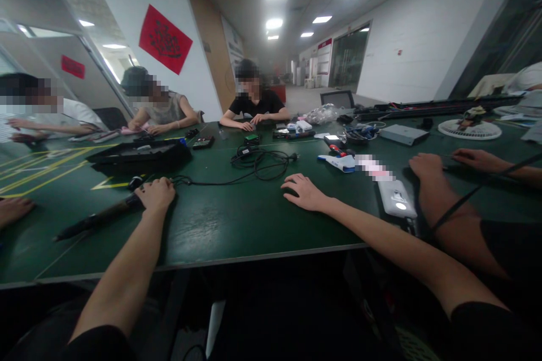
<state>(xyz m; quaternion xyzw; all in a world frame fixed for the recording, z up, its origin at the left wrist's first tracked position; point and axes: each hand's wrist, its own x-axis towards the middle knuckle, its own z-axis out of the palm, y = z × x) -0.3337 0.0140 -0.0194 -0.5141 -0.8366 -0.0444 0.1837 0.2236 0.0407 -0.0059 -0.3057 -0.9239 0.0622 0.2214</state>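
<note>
My left hand [157,194] is closed over the rear end of a long black corded tool that looks like an electric screwdriver [101,216], which lies slantwise on the green table [237,225] with its tip towards the left. My right hand [305,193] rests palm down on the table, fingers stretched out and slightly bent, with nothing in it. Between and beyond my hands lies a loosely coiled black cable [265,163] with a plug. A black tray [139,155] sits behind my left hand.
Right of my right hand are a blue-and-white packet [339,163] and a white device [397,199]. A co-worker's hands [427,166] are at the far right; another person's hand [14,210] is at the left edge. Across the table, a white round fan part [469,128] and a silver box [404,134] lie right.
</note>
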